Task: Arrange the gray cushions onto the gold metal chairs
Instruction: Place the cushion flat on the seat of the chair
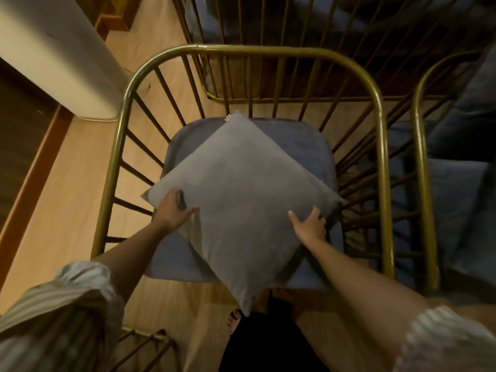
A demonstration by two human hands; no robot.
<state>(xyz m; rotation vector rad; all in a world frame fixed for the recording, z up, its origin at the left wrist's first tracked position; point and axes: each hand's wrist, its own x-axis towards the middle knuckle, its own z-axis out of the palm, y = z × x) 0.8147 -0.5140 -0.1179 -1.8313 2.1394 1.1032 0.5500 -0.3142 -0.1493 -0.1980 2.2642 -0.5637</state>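
Striped sleeve (67,304) — wood floor (67,210) below.

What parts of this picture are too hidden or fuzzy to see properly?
- Head view: the middle of the blue seat pad is hidden under the gray cushion.
- The left hand and right hand have fingertips tucked behind the cushion's edges.
- The chair on the right is cut off by the picture's edge.
- The top is dark and blurred behind the gold chair.
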